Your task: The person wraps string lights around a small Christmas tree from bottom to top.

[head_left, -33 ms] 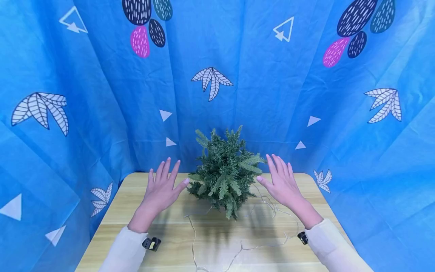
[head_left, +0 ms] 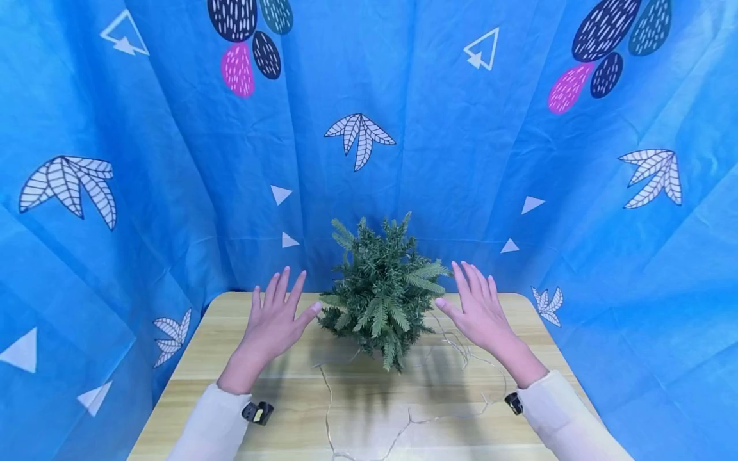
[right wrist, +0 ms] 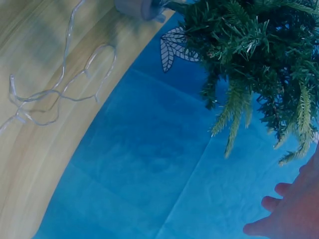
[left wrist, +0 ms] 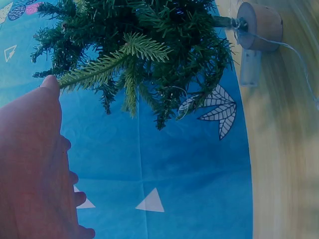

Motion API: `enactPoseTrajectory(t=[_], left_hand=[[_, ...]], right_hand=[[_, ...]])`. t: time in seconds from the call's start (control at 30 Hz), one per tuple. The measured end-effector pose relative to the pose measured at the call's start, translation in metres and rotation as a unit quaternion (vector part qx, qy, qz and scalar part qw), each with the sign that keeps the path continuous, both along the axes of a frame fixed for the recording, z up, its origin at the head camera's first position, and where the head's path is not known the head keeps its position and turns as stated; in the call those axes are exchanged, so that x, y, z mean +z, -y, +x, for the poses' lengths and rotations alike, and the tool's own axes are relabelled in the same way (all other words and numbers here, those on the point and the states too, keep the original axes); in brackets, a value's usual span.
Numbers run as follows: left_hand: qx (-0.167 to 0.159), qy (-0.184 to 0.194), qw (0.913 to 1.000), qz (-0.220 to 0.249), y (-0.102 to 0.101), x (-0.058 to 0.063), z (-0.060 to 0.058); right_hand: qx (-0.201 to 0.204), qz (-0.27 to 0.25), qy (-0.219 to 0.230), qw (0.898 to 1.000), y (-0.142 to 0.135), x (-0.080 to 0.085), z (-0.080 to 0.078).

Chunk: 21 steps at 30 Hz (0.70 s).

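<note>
A small artificial fir tree stands upright at the back middle of the table, on a round wooden base. On its left, my left hand hovers with fingers spread, holding nothing; in the left wrist view its thumb tip overlaps the end of a light green branch. My right hand is raised on the other side, fingers straight and palm facing the tree, its thumb close to the outer needles. A thin clear wire with short offshoots winds over the table in front and to the right.
Beside the base is a small translucent box, with wire running by it. Loops of wire lie tangled to the tree's right. Blue patterned cloth surrounds the wooden table at back and sides. Black devices sit at both wrists.
</note>
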<state>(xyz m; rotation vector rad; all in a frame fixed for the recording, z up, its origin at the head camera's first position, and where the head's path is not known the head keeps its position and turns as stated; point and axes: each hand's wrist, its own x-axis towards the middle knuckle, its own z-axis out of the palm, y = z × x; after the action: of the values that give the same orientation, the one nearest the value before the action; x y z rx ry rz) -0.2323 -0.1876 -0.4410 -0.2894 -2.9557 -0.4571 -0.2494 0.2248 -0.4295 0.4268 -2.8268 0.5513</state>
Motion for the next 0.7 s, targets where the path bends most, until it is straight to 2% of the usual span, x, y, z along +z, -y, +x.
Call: enactPoseTrajectory(t=[0.2,0.4,0.5,0.7], left_hand=[[0.001,0.002,1.0,0.006,0.0,-0.002,0.007],[-0.001,0.001,0.9999,0.012,-0.003,-0.011,0.014],[-0.003,-0.006,0.9998,0.017,-0.005,-0.019,0.02],[0.001,-0.007,0.9995,0.032,-0.004,-0.044,0.036]], right_hand=[[0.003,-0.017,-0.004,1.0,0.001,-0.003,0.006],[-0.001,-0.029,-0.006,1.0,-0.005,-0.014,0.015],[-0.004,-0.033,-0.009,0.999,-0.008,-0.023,0.019],[-0.002,-0.044,-0.007,0.999,-0.007,-0.041,0.027]])
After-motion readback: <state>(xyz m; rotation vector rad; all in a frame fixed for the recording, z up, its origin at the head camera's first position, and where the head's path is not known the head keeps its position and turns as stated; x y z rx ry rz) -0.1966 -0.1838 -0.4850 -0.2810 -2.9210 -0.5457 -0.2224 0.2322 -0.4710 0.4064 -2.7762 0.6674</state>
